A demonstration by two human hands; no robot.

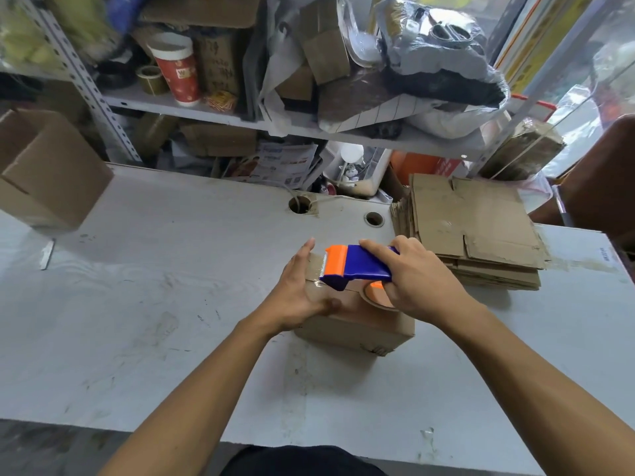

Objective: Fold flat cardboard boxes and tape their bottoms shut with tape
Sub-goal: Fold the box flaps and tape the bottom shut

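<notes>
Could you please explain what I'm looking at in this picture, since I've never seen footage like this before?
This is a single view from a camera worn on a person's head, looking down at their own bare hands; there is no robot. On the white table stands a small cardboard box. The left hand rests flat against its top and side, steadying it. The right hand grips a blue and orange tape dispenser on the box top. To the right lies a stack of flat boxes; at far left sits a folded box. Behind is a cluttered shelf.
</notes>
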